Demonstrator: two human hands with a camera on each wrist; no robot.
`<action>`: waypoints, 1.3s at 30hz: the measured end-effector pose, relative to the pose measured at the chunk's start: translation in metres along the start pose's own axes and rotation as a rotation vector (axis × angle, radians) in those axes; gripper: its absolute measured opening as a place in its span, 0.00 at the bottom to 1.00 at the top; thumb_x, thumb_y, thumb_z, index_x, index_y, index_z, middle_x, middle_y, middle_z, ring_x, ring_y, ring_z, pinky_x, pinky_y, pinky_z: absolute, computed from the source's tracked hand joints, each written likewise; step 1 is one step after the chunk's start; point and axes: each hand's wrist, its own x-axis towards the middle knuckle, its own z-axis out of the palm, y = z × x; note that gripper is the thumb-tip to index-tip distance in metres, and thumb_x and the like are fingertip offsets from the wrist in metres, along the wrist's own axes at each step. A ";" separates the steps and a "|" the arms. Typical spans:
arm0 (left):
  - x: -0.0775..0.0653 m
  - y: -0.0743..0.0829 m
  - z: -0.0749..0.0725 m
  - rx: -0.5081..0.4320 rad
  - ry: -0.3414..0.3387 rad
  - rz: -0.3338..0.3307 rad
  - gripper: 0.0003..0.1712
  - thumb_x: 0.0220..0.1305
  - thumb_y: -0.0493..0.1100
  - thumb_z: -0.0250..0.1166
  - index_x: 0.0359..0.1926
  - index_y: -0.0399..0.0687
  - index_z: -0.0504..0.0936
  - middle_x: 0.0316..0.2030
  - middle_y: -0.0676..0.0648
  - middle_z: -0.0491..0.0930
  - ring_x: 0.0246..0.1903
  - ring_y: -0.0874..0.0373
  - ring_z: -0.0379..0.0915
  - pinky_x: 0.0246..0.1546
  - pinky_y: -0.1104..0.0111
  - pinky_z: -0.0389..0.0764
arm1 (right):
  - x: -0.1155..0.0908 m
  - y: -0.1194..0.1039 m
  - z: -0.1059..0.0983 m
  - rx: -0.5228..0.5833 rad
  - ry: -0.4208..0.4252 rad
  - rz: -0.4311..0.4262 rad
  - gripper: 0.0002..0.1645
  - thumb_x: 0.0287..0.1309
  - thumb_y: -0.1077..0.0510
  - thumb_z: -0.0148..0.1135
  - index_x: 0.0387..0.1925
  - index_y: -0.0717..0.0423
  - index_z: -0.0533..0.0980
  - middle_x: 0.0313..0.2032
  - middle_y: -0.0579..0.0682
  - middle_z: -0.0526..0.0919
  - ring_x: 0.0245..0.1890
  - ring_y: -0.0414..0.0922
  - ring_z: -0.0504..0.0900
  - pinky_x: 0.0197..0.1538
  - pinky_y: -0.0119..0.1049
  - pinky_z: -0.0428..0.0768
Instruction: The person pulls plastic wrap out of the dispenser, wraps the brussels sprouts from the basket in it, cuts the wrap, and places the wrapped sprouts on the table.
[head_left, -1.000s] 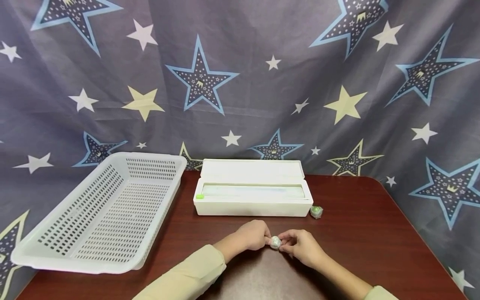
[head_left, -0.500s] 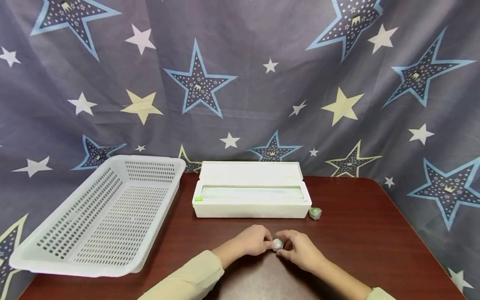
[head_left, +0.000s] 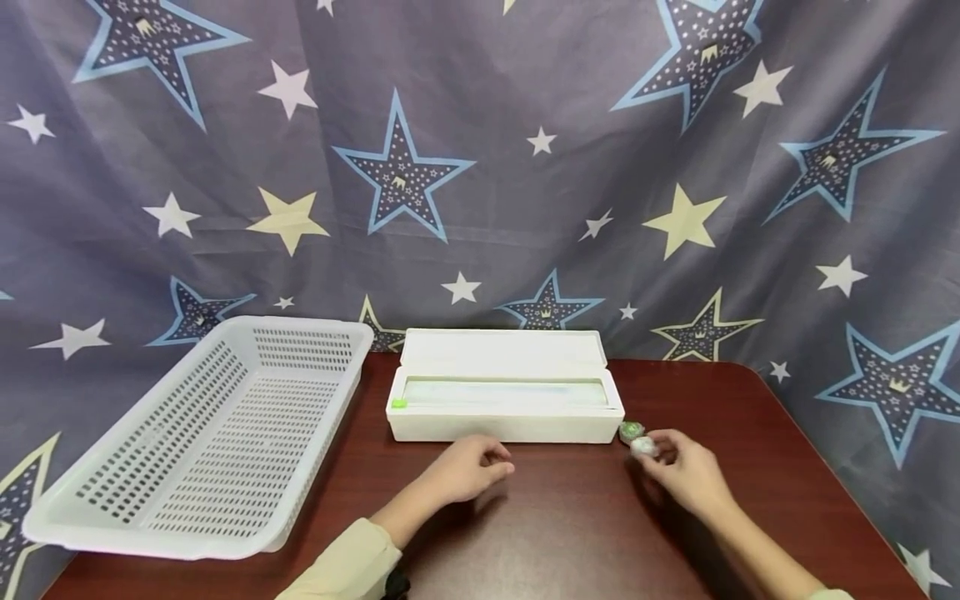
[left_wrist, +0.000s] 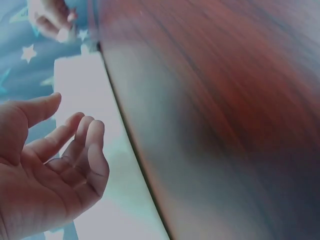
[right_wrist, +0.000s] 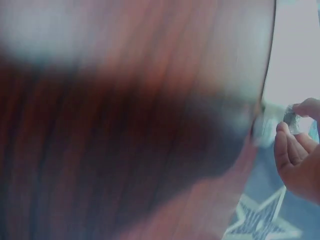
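Note:
A small round whitish bundle in clear film [head_left: 643, 447] is pinched between the thumb and fingers of my right hand [head_left: 688, 473]. The right wrist view shows the wrapped bundle [right_wrist: 291, 119] at the fingertips. Just behind it, by the box's right end, lies a similar film-wrapped bundle with green on it [head_left: 631, 431]. My left hand [head_left: 467, 469] holds nothing, its fingers loosely bent in front of the box; the left wrist view shows the palm of the left hand [left_wrist: 55, 170] with thumb and fingers apart. The long white box [head_left: 502, 427] stands with its lid up.
Inside the box lies a roll of clear film [head_left: 504, 392], with a small green piece [head_left: 400, 403] at the box's left corner. A white perforated basket [head_left: 330, 450] occupies the left of the dark red table [head_left: 570, 533]. A star-patterned curtain [head_left: 495, 233] hangs behind.
My right hand has carried the whitish bundle away from my left hand, to the right and back beside the green one. The left hand has let go and drawn back left.

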 end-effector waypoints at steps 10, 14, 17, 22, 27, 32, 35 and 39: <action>-0.012 -0.028 -0.015 0.009 0.099 -0.051 0.11 0.61 0.46 0.62 0.39 0.44 0.81 0.31 0.53 0.79 0.32 0.63 0.72 0.34 0.69 0.72 | 0.021 0.043 -0.004 -0.092 0.032 0.141 0.21 0.50 0.55 0.66 0.42 0.67 0.76 0.30 0.57 0.83 0.29 0.45 0.79 0.34 0.38 0.73; -0.013 -0.033 -0.014 0.013 0.108 -0.061 0.11 0.61 0.45 0.62 0.39 0.43 0.82 0.30 0.53 0.79 0.32 0.62 0.72 0.34 0.68 0.73 | 0.024 0.045 0.003 -0.103 0.050 0.174 0.22 0.50 0.53 0.65 0.40 0.67 0.77 0.28 0.56 0.83 0.29 0.48 0.78 0.33 0.39 0.72; -0.012 -0.034 -0.013 0.015 0.109 -0.069 0.11 0.60 0.45 0.62 0.39 0.43 0.82 0.30 0.53 0.79 0.32 0.62 0.72 0.34 0.68 0.73 | 0.026 0.046 0.006 -0.104 0.061 0.192 0.22 0.50 0.52 0.66 0.40 0.66 0.77 0.28 0.56 0.82 0.30 0.49 0.78 0.32 0.38 0.71; -0.011 -0.034 -0.013 0.021 0.108 -0.063 0.11 0.61 0.46 0.62 0.39 0.44 0.82 0.31 0.52 0.79 0.33 0.61 0.73 0.35 0.67 0.73 | 0.028 0.047 0.008 -0.096 0.089 0.191 0.22 0.48 0.53 0.67 0.39 0.67 0.78 0.27 0.55 0.82 0.29 0.48 0.77 0.33 0.39 0.71; -0.010 -0.036 -0.014 0.012 0.109 -0.066 0.11 0.60 0.46 0.62 0.39 0.43 0.82 0.32 0.52 0.80 0.34 0.60 0.74 0.36 0.66 0.74 | 0.028 0.044 0.009 -0.085 0.072 0.199 0.25 0.49 0.52 0.67 0.41 0.70 0.77 0.27 0.55 0.82 0.29 0.47 0.77 0.34 0.39 0.72; -0.010 -0.038 -0.014 -0.003 0.108 -0.068 0.12 0.60 0.46 0.62 0.39 0.43 0.82 0.31 0.51 0.80 0.34 0.61 0.73 0.36 0.66 0.74 | 0.028 0.042 0.006 -0.069 0.039 0.193 0.27 0.50 0.53 0.67 0.44 0.71 0.76 0.27 0.55 0.82 0.27 0.43 0.76 0.34 0.38 0.71; -0.011 -0.040 -0.015 -0.003 0.113 -0.067 0.12 0.60 0.46 0.62 0.39 0.43 0.82 0.31 0.52 0.79 0.33 0.61 0.73 0.36 0.67 0.74 | 0.028 0.043 0.002 -0.062 0.021 0.197 0.26 0.51 0.53 0.65 0.47 0.69 0.76 0.28 0.53 0.82 0.25 0.39 0.75 0.34 0.35 0.70; -0.013 -0.041 -0.019 -0.012 0.143 -0.082 0.11 0.60 0.46 0.62 0.39 0.44 0.82 0.31 0.52 0.79 0.33 0.61 0.73 0.35 0.67 0.73 | 0.028 0.043 -0.004 -0.045 0.036 0.212 0.23 0.57 0.51 0.59 0.48 0.64 0.77 0.34 0.57 0.84 0.30 0.46 0.80 0.39 0.40 0.74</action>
